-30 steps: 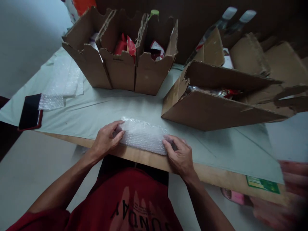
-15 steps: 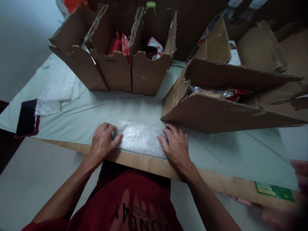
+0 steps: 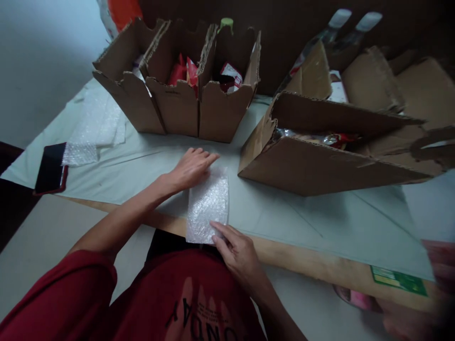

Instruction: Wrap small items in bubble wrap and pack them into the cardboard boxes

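Observation:
A clear bubble wrap piece [image 3: 208,203], flat and rectangular, lies lengthwise toward me, its near end reaching over the table's front edge. At its far end is my left hand [image 3: 192,168], fingers stretched out and palm down; the thumb is hidden. My right hand [image 3: 236,248] is closed on the near right edge of the wrap, thumb and forefinger showing on top of it. Whether anything is inside the wrap I cannot make out.
Several open cardboard holders [image 3: 181,106] with red packets stand behind the wrap. A larger cardboard box [image 3: 320,166] holding packaged food is to the right. More bubble wrap [image 3: 95,123] and a dark phone [image 3: 51,168] lie at left. Bottles [image 3: 337,21] stand at the back.
The bubble wrap has turned from lying crosswise to lengthwise. My left hand has moved away from me and right, to its far end; my right hand has come nearer to my body and left.

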The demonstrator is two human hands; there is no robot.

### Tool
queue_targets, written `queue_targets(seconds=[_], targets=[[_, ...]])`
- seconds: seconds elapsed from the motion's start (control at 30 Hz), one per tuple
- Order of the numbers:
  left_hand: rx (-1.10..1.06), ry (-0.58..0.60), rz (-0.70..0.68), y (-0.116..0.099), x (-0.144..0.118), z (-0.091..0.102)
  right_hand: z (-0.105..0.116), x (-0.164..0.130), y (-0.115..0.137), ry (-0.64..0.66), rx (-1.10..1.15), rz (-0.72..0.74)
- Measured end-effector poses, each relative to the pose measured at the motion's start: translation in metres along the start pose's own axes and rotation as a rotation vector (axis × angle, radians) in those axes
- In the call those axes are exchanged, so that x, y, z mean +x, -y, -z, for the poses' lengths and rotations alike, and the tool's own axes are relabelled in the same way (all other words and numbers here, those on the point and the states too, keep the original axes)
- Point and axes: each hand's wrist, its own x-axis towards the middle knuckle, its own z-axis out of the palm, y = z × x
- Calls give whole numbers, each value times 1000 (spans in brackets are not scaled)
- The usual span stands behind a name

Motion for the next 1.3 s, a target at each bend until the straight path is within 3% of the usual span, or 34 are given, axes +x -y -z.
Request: queue_targets(seconds=[0.1,0.17,0.2,0.3,0.4,0.6,0.8,0.9,0.97,1.0,1.1,1.2,1.3], targets=[[-78,-130,-12,-2,-17,-12,0,6,1,27,49,-36],[-212,-285,-46,-5,-59,-19,4,7,1,43,114,-94],[-277,-308,-82,-8,-84,-21,5,7,1,55,152,-126],[-366,-219,-172,-23,-153,-27,9,8,0,115,280,-248],[-308,-155,-200,-42,-184,-37,13,10,-1,169,404,-359],[-295,-283,-267,-56,-154,-54,17,16,0,163,486,-394],[-515,-401,-68,-55,-130,-50,29,11,-6,165,568,-380],[-643,-292,123,-54,-118,-42,38,2,-2,-93,313,-218],[-699,-192,217,-51,-109,-37,40,-1,2,-245,8,44],[-711,-155,241,-50,-105,-35,40,0,4,-260,-146,189],[-706,-87,256,-46,-94,-32,33,13,5,-130,-531,475],[-698,-42,247,-44,-90,-33,24,35,-3,-26,-731,528],[-621,-195,219,-46,-98,-34,23,49,-10,13,-710,534]])
